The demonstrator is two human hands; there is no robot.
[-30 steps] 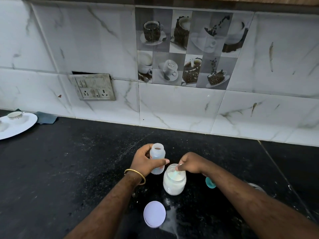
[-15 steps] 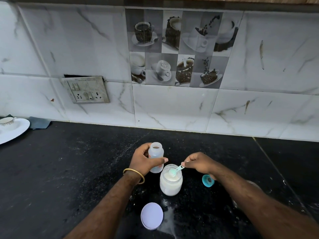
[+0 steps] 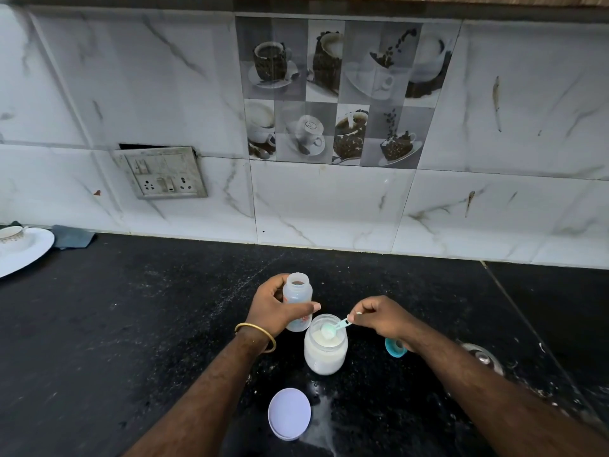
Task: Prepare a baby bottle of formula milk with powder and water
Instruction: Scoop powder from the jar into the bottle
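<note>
- A round white glazed plate (image 3: 23,255) lies at the far left of the black speckled stone counter (image 3: 131,324), cut off by the picture's edge, with a small white cup with a patterned rim (image 3: 12,233) on it.
- Just beside the plate, against the wall, lies a folded grey-blue cloth (image 3: 73,237).
- Above it, a grimy, off-white plastic switch-and-socket plate (image 3: 163,173) is set crooked into the glossy marble-look wall tiles (image 3: 329,209).
- A flat round white plastic lid (image 3: 289,413) lies near the counter's front edge; a pale smear of spilled powder (image 3: 321,427) spreads just beside it.
- The left hand (image 3: 275,308), a thin gold metal bangle (image 3: 255,336) on its wrist, reaches in from below; its grip is wrapped around the translucent plastic baby bottle (image 3: 297,291), thumb across the front, fingers behind.
- The bottle stands upright on the counter, its mouth uncapped, just behind and left of the jar.
- A squat clear round jar of white formula powder (image 3: 325,352) stands open between the two forearms.
- A small turquoise plastic scoop (image 3: 333,328) hangs over the jar's mouth, its bowl heaped with powder.
- The right hand (image 3: 382,319) curls knuckles-up, its grip pinching the scoop's handle between thumb and forefinger.
- A turquoise plastic bottle ring (image 3: 393,347) lies on the counter, partly hidden by the right wrist.
- Right of that forearm shows part of a round shiny metal object (image 3: 482,356), which I cannot identify.
</note>
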